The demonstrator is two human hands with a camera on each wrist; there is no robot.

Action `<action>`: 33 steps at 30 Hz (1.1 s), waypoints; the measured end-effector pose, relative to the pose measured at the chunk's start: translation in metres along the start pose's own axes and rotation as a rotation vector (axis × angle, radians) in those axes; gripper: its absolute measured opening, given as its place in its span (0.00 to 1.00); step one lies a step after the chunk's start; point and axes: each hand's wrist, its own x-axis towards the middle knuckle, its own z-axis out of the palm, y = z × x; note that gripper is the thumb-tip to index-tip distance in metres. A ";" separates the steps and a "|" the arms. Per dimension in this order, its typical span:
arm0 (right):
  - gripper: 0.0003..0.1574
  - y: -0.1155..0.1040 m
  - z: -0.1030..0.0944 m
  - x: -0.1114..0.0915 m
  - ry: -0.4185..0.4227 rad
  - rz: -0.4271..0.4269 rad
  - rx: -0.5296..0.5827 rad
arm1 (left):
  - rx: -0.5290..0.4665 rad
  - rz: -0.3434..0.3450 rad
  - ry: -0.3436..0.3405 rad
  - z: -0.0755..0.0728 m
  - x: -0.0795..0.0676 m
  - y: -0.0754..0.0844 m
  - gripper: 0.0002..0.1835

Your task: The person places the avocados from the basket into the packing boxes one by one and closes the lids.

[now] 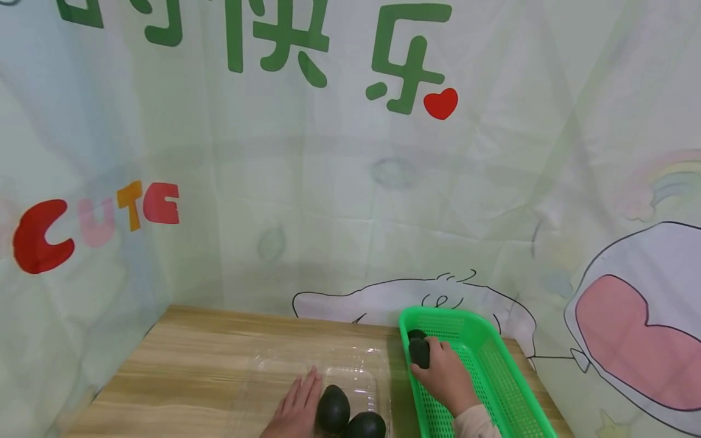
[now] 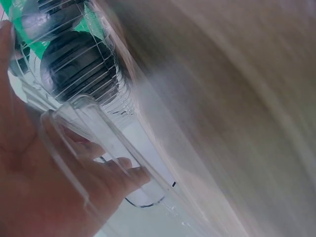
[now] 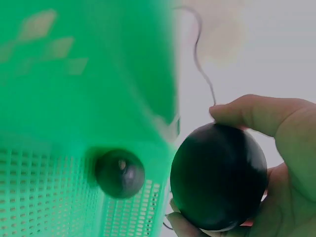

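Note:
My right hand (image 1: pixel 450 378) grips a dark, egg-shaped avocado (image 1: pixel 420 354) over the far left part of the green basket (image 1: pixel 408 316). In the right wrist view, thumb and fingers curl round this avocado (image 3: pixel 217 177), and another avocado (image 3: pixel 120 174) lies in the basket. My left hand (image 1: pixel 296 406) rests with fairly straight fingers at a clear plastic container (image 1: pixel 350 353). Two dark avocados, one upright (image 1: pixel 333 409) and one nearer the front (image 1: pixel 366 426), sit beside that hand in the container. The left wrist view shows an avocado (image 2: pixel 79 66) through the ribbed clear wall.
The wooden table (image 1: pixel 208 347) carries the container and, to its right, the long perforated basket. Behind the table hangs a printed cloth (image 1: pixel 339 231) with green lettering and cartoon drawings, which also runs along both sides.

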 end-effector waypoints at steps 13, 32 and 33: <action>0.39 -0.025 -0.001 -0.015 0.001 -0.095 -0.030 | -0.007 0.006 0.011 -0.003 -0.002 0.001 0.72; 0.41 -0.067 0.024 -0.030 -0.101 -0.146 0.008 | -0.011 -0.007 -0.020 -0.003 0.000 0.002 0.72; 0.41 -0.068 0.026 -0.031 -0.101 -0.151 0.011 | -0.012 -0.008 -0.023 -0.003 0.001 0.002 0.72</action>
